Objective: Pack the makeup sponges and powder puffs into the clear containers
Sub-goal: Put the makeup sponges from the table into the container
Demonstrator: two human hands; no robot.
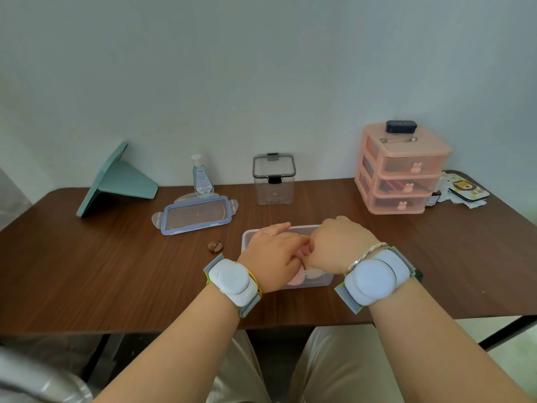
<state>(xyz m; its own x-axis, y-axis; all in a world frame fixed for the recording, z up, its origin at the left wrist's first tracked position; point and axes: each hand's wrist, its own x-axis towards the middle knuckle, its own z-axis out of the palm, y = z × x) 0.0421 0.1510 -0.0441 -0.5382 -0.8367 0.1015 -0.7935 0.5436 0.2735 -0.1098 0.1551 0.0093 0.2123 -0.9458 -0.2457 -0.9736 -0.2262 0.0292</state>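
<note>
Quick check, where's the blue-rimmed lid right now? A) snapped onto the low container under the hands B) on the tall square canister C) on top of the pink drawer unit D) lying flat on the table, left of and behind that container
D: the blue-rimmed lid lies flat on the table, off to the left of and behind the open low container that both hands reach into.

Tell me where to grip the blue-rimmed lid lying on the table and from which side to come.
Judging by its pose, the blue-rimmed lid lies flat on the table, so a grip from above on the flat panel has little purchase. Pinch the right-end latch tab, coming in from the right; it juts beyond the rim.
</note>
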